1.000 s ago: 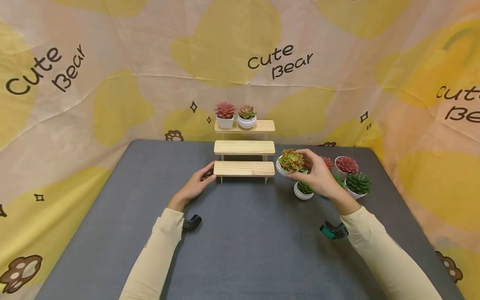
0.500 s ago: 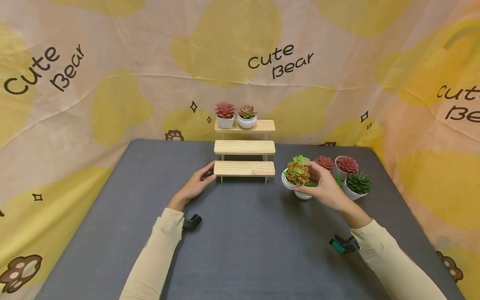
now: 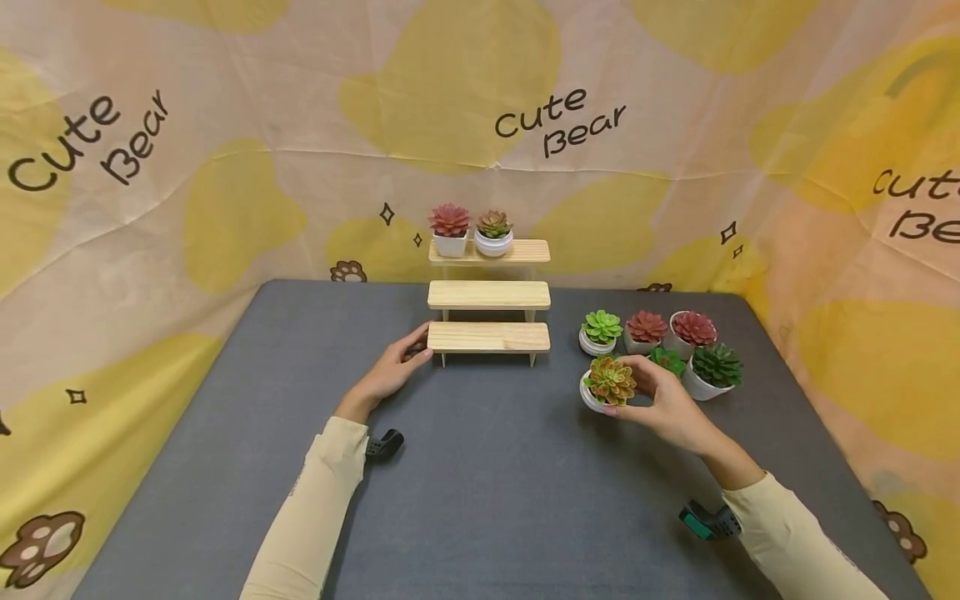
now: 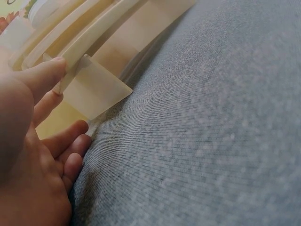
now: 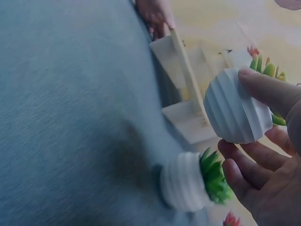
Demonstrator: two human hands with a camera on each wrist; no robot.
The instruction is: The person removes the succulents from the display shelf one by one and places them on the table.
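My right hand [image 3: 663,408] holds a white ribbed pot [image 5: 235,108] between thumb and fingers. In it grows a yellow-green succulent with orange-red edges [image 3: 612,381], and the pot tilts a little. On the left, my left hand [image 3: 386,371] grips the end of the lowest board [image 3: 487,337] of a three-step wooden stand. The left wrist view shows the thumb and index finger at that board's corner, above a pale leg [image 4: 96,87]; the other fingers curl loosely below. A pink succulent [image 3: 450,225] and a brownish-green one [image 3: 493,233] stand on the top step.
To the right on the grey table [image 3: 480,500] cluster several potted succulents: light green [image 3: 601,329], two reddish ones, including a back one [image 3: 693,329], a dark green one [image 3: 716,367] and a partly hidden green one [image 3: 666,361]. A printed cloth [image 3: 450,92] hangs behind.
My right hand has carried the yellow-green succulent away from the stand, rightward and toward me. This uncovers the light green succulent and covers the pot in front of it. My left hand stays put.
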